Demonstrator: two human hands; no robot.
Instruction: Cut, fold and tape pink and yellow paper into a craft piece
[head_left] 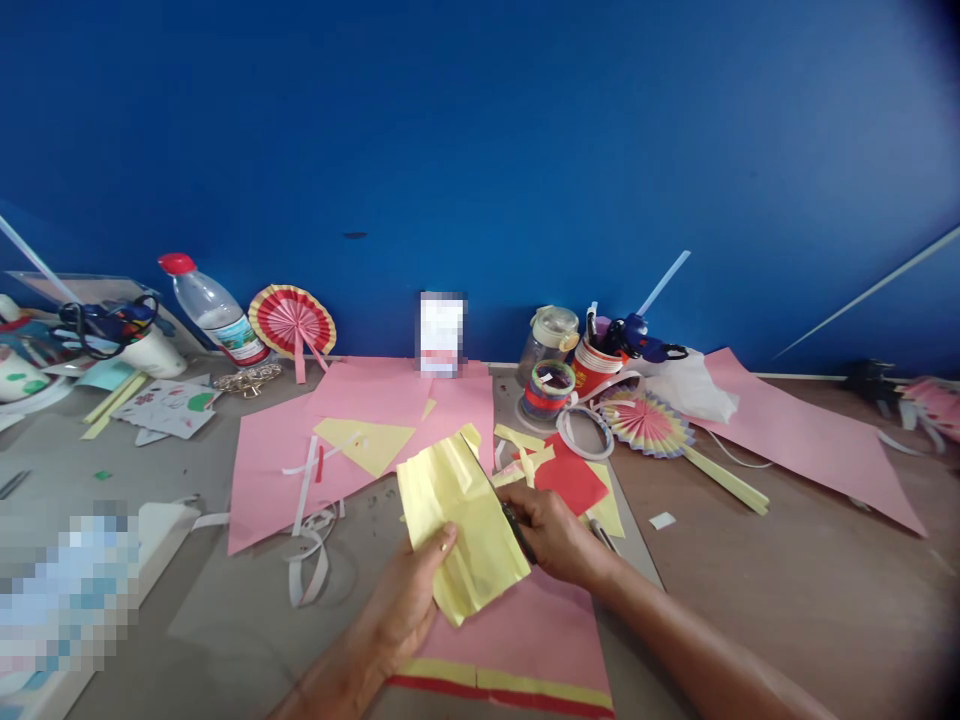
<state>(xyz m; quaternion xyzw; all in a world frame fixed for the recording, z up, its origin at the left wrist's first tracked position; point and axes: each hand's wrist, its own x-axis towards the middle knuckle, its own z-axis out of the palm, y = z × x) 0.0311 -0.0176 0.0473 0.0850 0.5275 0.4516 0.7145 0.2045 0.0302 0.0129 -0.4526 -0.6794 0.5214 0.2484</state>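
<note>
A creased sheet of yellow paper (469,535) is pinched in my left hand (409,590), thumb on top and the fingers underneath. My right hand (551,530) is closed around the dark handles of scissors (517,530) at the paper's right edge. The blades lie along that edge, mostly hidden by the paper. Below both hands lies pink paper (540,620) with yellow and red strips along its near edge. Beyond the sheet are a yellow paper piece (367,445) and, to the right, a red paper piece (574,475) among yellow scraps.
Along the blue wall stand a bottle with a red cap (217,310), a red-and-yellow paper fan (292,325), a clear jar (551,335) and a red cup (596,365) of tools. A pleated fan (649,425) and white tape rings (585,430) lie at right. Curled white strips (307,565) lie left.
</note>
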